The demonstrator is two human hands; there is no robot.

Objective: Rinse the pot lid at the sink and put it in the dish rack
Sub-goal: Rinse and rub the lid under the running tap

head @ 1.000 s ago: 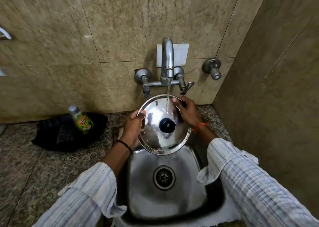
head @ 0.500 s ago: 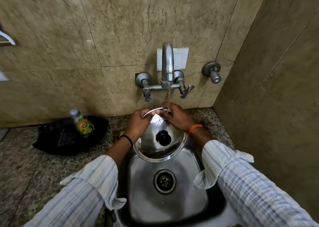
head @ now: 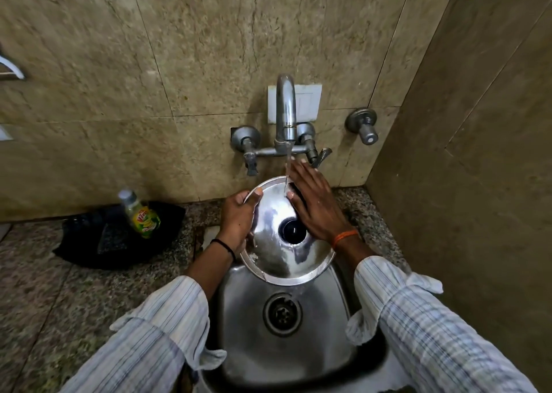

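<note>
A round steel pot lid [head: 277, 258] with a black knob [head: 292, 228] is held tilted over the steel sink [head: 322, 342], its top side facing me. My left hand [head: 239, 219] grips its left rim, thumb on top. My right hand [head: 313, 201] lies flat, fingers spread, on the lid's upper right face. Water runs from the tap [head: 285, 115] onto the lid's far edge beside my right fingers. No dish rack is in view.
A green dish soap bottle [head: 140, 213] stands on a black cloth [head: 98, 237] on the granite counter [head: 59, 297] at the left. A wall valve [head: 363, 127] sticks out at the right. A tiled side wall closes off the right.
The lid tipped flatter, then came back up toward me. My right hand let go of the far rim and now lies flat on the lid's face. The left hand kept its grip.
</note>
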